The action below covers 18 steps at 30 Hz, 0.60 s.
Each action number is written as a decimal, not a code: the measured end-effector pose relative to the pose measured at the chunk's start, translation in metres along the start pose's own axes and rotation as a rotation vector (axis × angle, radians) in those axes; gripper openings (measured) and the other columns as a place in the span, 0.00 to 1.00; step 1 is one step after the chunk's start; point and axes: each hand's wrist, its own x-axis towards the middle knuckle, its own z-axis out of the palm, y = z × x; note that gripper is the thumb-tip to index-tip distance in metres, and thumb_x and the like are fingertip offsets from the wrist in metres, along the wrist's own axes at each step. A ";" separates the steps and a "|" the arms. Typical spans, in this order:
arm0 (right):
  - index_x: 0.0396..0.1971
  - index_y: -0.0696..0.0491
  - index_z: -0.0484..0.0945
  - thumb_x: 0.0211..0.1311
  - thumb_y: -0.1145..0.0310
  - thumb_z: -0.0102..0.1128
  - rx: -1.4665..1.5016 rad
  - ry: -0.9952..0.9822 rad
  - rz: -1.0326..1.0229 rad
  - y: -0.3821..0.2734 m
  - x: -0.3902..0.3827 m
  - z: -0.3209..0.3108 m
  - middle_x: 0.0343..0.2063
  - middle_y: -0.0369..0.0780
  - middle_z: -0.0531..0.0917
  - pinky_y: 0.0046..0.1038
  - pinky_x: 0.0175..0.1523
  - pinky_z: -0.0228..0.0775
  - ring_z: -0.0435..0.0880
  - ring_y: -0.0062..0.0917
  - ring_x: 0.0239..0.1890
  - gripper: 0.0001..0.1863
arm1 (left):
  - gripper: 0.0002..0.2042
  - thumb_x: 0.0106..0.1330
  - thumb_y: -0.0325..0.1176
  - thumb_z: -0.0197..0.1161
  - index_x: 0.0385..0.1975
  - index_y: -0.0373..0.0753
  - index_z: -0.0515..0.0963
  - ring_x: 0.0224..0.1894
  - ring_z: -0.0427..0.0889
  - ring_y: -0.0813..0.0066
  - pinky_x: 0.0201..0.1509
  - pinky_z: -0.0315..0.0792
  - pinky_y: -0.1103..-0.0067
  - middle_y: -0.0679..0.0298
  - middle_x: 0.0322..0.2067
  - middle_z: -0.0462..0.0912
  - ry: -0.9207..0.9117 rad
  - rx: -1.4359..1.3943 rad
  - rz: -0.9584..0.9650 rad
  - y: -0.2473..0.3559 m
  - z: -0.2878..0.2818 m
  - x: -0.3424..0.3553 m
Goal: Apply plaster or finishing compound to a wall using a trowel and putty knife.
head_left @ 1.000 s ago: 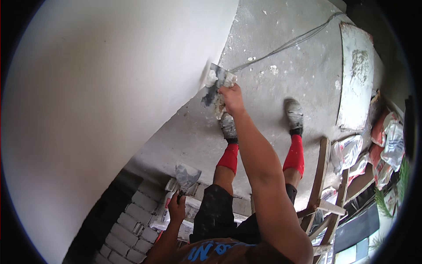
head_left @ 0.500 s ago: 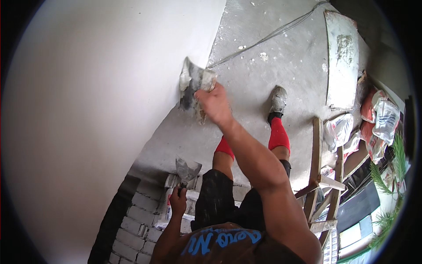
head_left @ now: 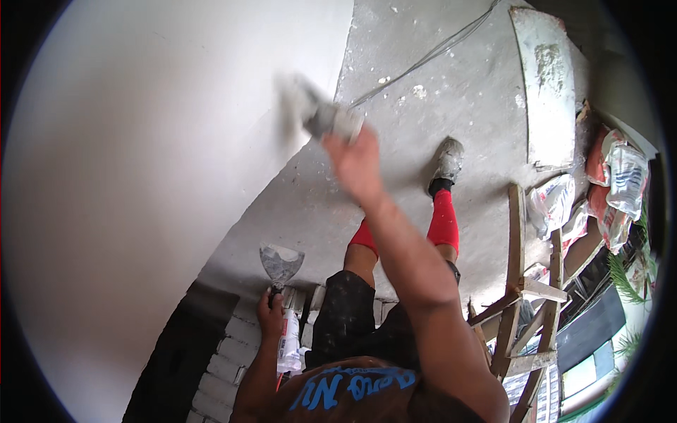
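My right hand (head_left: 356, 166) grips a plastering trowel (head_left: 323, 118), smeared with grey-white material and blurred by motion. The trowel is at the right edge of a smooth white wall (head_left: 155, 148); I cannot tell whether its blade touches the surface. Lower down, my left hand (head_left: 270, 315) is closed round the dark handle of a wide putty knife (head_left: 282, 263). That blade points away from me, with grey smears on its flat face, and stands apart from the wall.
Grey concrete floor (head_left: 395, 169) with white spatters lies ahead, crossed by a cable (head_left: 423, 62). A stained board (head_left: 549, 99), filled sacks (head_left: 624, 176) and a wooden frame (head_left: 516, 247) are on the right. Pale blocks (head_left: 218, 381) are stacked at lower left.
The trowel has tilted, its far end swinging toward the wall, and my right hand has shifted slightly right and down. My left hand with the putty knife appears a little further left.
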 end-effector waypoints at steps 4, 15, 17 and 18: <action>0.34 0.62 0.80 0.53 0.75 0.58 0.085 0.121 0.120 0.053 0.083 -0.018 0.27 0.40 0.84 0.29 0.38 0.74 0.81 0.24 0.30 0.10 | 0.10 0.70 0.34 0.61 0.45 0.36 0.77 0.20 0.67 0.85 0.24 0.64 0.81 0.73 0.20 0.71 -0.040 0.065 -0.040 0.004 0.017 -0.012; 0.45 0.58 0.81 0.54 0.77 0.57 0.138 -0.111 0.109 0.024 0.027 0.012 0.29 0.37 0.85 0.27 0.38 0.74 0.80 0.20 0.30 0.16 | 0.13 0.72 0.38 0.61 0.47 0.36 0.76 0.23 0.71 0.84 0.27 0.66 0.81 0.71 0.23 0.74 -0.112 0.120 -0.026 -0.017 0.013 -0.018; 0.51 0.53 0.80 0.52 0.78 0.59 0.020 -0.299 0.096 -0.002 -0.002 0.016 0.35 0.40 0.86 0.28 0.44 0.76 0.84 0.23 0.36 0.23 | 0.13 0.72 0.38 0.60 0.48 0.37 0.76 0.22 0.69 0.85 0.27 0.66 0.82 0.72 0.23 0.74 -0.111 0.100 -0.014 -0.021 0.014 -0.009; 0.52 0.50 0.80 0.50 0.79 0.60 0.022 -0.286 -0.143 0.001 -0.013 0.021 0.40 0.42 0.86 0.29 0.49 0.77 0.85 0.28 0.41 0.25 | 0.13 0.72 0.38 0.60 0.48 0.37 0.76 0.22 0.69 0.85 0.27 0.66 0.82 0.72 0.23 0.74 -0.114 0.097 -0.007 -0.023 0.016 -0.004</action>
